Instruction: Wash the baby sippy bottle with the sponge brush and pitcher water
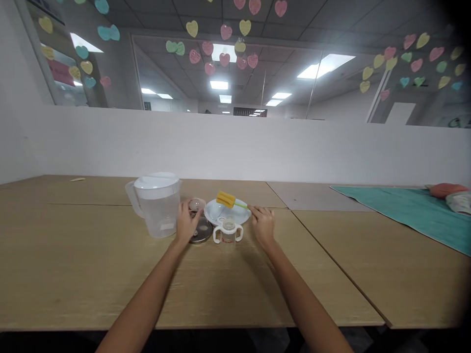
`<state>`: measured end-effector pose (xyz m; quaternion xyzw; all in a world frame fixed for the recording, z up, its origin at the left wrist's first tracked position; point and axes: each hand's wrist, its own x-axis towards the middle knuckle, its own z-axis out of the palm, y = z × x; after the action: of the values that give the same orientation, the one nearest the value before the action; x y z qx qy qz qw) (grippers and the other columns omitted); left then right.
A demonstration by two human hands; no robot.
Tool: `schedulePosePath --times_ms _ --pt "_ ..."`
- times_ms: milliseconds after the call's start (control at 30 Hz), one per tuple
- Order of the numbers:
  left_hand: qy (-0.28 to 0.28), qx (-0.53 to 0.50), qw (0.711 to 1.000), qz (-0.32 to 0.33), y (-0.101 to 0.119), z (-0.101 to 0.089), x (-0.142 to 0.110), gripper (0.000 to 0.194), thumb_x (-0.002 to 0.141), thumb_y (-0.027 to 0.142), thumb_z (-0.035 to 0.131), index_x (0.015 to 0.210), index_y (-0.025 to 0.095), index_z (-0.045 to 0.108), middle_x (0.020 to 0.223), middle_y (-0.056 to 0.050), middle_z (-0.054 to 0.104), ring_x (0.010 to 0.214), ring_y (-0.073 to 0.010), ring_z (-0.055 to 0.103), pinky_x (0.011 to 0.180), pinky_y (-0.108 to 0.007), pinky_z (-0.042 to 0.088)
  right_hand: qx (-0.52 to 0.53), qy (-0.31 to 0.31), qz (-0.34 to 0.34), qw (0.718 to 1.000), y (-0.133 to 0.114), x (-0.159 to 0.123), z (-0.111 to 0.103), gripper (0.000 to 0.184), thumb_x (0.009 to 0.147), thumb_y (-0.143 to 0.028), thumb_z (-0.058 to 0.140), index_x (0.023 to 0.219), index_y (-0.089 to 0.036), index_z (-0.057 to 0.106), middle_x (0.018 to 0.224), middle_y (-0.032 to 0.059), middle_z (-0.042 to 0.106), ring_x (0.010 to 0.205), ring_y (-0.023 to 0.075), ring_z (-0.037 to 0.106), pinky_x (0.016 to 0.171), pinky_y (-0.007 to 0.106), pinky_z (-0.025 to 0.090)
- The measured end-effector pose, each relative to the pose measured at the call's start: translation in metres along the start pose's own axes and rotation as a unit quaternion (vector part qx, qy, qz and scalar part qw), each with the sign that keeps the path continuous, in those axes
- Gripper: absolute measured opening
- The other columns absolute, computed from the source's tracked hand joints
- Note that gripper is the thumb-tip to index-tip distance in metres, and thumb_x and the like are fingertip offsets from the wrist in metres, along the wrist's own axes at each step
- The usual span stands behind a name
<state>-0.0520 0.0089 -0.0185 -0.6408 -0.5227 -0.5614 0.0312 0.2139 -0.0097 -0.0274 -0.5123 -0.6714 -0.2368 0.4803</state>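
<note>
1. Background: from my remote post I see a white wall [228,152] below windows dotted with heart-shaped notes [226,32]; a wooden table [228,279] carries the items.
2. Right hand [264,228]: my right fingers are clamped on the thin green handle of the brush [225,199]. Held by its end, it keeps its yellow head over the white dish [211,214], well away from the hand.
3. Left hand [186,224]: my left fingers are spread about the clear cap [197,203], beside the pitcher [162,215]. I cannot tell whether they are clamped on it.
4. Cup [228,239]: upright before the dish, one handle to each side, apparently so either can be gripped.
5. Metal plate [202,231]: flat, just left of the cup, partly hidden by the left hand.
6. Pitcher: upright, lidded, handle facing outward, presumably for access.
7. Green cloth [405,208]: at far right, well apart from both hands.
</note>
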Motion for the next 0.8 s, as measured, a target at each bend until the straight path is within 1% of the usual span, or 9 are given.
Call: schedulePosePath --times_ms 100,233,400,500,600,667,733,767,800 --pt "-0.072 0.121 0.99 0.023 -0.012 -0.002 -0.001 0.039 0.079 0.024 0.054 0.117 0.019 0.05 0.117 -0.012 0.047 0.105 -0.0249 0.052 0.087 -0.038 0.045 -0.004 -0.041 0.039 0.998 0.0 -0.001 0.0 0.03 0.081 -0.007 0.053 0.1 -0.024 0.068 0.089 0.0028 0.068 0.08 0.0141 0.053 0.074 0.028 0.026" --pt "-0.146 0.202 0.968 -0.022 -0.02 0.006 -0.006 0.041 0.077 0.017 0.053 0.119 0.02 0.051 0.118 -0.012 0.043 0.1 -0.0226 0.054 0.083 -0.035 0.047 -0.01 -0.069 0.049 0.996 -0.001 -0.002 0.002 0.032 0.079 -0.006 0.053 0.1 -0.024 0.068 0.089 0.003 0.067 0.081 0.0139 0.053 0.074 0.029 0.025" --pt "-0.2 0.188 0.961 -0.028 -0.028 0.014 -0.007 0.045 0.076 0.017 0.055 0.12 0.017 0.049 0.114 -0.012 0.048 0.1 -0.0223 0.055 0.086 -0.033 0.044 -0.017 -0.082 0.054 0.995 0.0 -0.002 0.003 0.031 0.079 -0.006 0.051 0.098 -0.024 0.069 0.087 0.004 0.067 0.081 0.0152 0.054 0.072 0.029 0.025" --pt "-0.193 0.174 0.966 -0.016 -0.027 0.012 -0.002 0.045 0.072 0.013 0.054 0.116 0.016 0.05 0.113 -0.012 0.052 0.102 -0.0232 0.054 0.089 -0.034 0.043 -0.028 -0.095 0.066 0.993 0.001 -0.001 0.003 0.031 0.08 -0.007 0.051 0.097 -0.024 0.069 0.085 0.005 0.067 0.08 0.0158 0.055 0.071 0.029 0.025" --pt "-0.135 0.159 0.978 0.025 -0.014 0.01 0.006 0.047 0.073 0.008 0.046 0.119 0.015 0.049 0.116 -0.013 0.052 0.105 -0.023 0.053 0.091 -0.034 0.041 -0.029 -0.094 0.086 0.991 0.001 -0.001 0.002 0.03 0.081 -0.009 0.049 0.098 -0.025 0.069 0.086 0.0051 0.067 0.081 0.016 0.055 0.071 0.029 0.025" --pt "-0.123 0.136 0.981 0.06 0.003 0.015 0.014 0.042 0.077 0.01 0.04 0.117 0.015 0.052 0.114 -0.012 0.055 0.104 -0.0227 0.053 0.091 -0.034 0.041 -0.025 -0.088 0.104 0.99 0.002 0.0 0.002 0.031 0.081 -0.01 0.048 0.097 -0.025 0.069 0.087 0.0046 0.068 0.08 0.016 0.056 0.071 0.028 0.025" --pt "-0.196 0.122 0.968 0.097 0.023 0.027 0.022 0.032 0.081 0.016 0.04 0.105 0.016 0.061 0.104 -0.011 0.062 0.1 -0.0231 0.055 0.092 -0.034 0.04 -0.023 -0.087 0.121 0.989 0.003 0.0 0.002 0.031 0.081 -0.01 0.047 0.097 -0.026 0.069 0.087 0.0039 0.068 0.079 0.0159 0.056 0.07 0.028 0.026" --pt "-0.256 0.136 0.95 0.115 0.031 0.035 0.026 0.027 0.08 0.018 0.043 0.096 0.017 0.065 0.1 -0.012 0.064 0.101 -0.0242 0.055 0.093 -0.035 0.038 -0.025 -0.089 0.128 0.987 0.004 0.0 0.002 0.032 0.08 -0.01 0.047 0.097 -0.026 0.069 0.086 0.0037 0.068 0.078 0.016 0.056 0.07 0.028 0.026" --pt "-0.284 0.142 0.941 0.119 0.038 0.044 0.029 0.019 0.077 0.02 0.05 0.083 0.017 0.068 0.092 -0.013 0.065 0.099 -0.026 0.055 0.093 -0.036 0.037 -0.029 -0.092 0.135 0.986 0.005 0.0 0.002 0.032 0.08 -0.01 0.048 0.097 -0.027 0.069 0.085 0.0035 0.068 0.078 0.0161 0.056 0.07 0.028 0.026"
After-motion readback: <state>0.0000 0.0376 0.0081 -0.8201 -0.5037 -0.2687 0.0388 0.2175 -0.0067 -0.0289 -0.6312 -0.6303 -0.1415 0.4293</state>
